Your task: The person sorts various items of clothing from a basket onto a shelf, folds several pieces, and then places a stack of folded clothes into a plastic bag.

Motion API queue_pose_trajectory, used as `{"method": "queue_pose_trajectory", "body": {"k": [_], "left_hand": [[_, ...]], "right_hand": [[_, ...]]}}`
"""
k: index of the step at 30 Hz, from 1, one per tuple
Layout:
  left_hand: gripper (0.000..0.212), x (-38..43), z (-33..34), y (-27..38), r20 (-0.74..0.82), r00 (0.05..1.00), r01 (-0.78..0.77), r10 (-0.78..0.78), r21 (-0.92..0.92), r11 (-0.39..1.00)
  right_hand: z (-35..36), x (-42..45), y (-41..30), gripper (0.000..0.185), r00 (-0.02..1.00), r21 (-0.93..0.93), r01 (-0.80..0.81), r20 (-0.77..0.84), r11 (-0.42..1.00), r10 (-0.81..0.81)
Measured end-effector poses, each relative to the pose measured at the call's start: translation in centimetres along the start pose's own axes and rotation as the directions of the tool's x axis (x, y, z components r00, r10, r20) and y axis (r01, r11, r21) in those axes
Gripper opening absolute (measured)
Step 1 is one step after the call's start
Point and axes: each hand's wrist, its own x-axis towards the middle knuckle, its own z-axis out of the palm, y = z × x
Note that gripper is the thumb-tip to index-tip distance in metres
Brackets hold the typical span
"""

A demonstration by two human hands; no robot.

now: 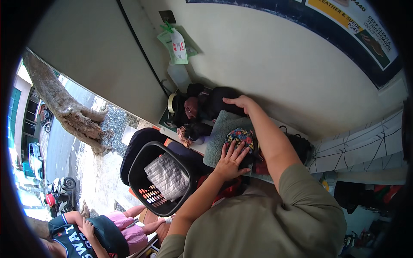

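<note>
My left hand lies flat with its fingers spread on a colourful patterned cloth. That cloth rests on a grey-green towel in front of me. My right hand is higher up, near the wall, with thumb and fingers apart beside a black rounded item. Whether it touches that item I cannot tell. Left of it lie a maroon item and a patterned scrunchie-like cloth. Red fabric shows partly hidden beneath my forearms.
A black plastic basket holding a quilted grey cloth stands at the left. A roll of tape and a plastic bottle are in the corner. Another person sits at the lower left. Dark bags lie right of my right forearm.
</note>
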Motion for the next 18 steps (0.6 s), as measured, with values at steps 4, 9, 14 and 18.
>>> {"method": "queue_pose_trajectory", "body": {"k": [4, 9, 14, 18], "left_hand": [[0.095, 0.3, 0.4, -0.2, 0.004, 0.999, -0.037, 0.037, -0.012, 0.999], [0.092, 0.6, -0.2, -1.2, 0.049, 0.997, -0.059, 0.063, -0.073, 0.996], [0.077, 1.2, -3.0, -3.0, -0.131, 0.991, -0.054, -0.021, -0.539, 0.840], [0.068, 4.0, -9.5, -1.2, -0.219, 0.753, -0.370, -0.620, -0.921, -0.123]], "right_hand": [[-1.7, -1.7, -0.4, 0.110, 0.994, 0.041, 0.019, -0.106, 0.999, -0.015], [-2.3, -9.4, -4.5, 0.069, 0.896, 0.414, 0.443, -0.198, 0.795, -0.397], [-3.7, -19.1, -7.2, 0.056, 0.801, 0.591, 0.559, -0.204, 0.581, -0.563], [-2.9, -26.4, -6.0, 0.057, 0.725, 0.549, 0.669, -0.332, 0.501, -0.603]]}}
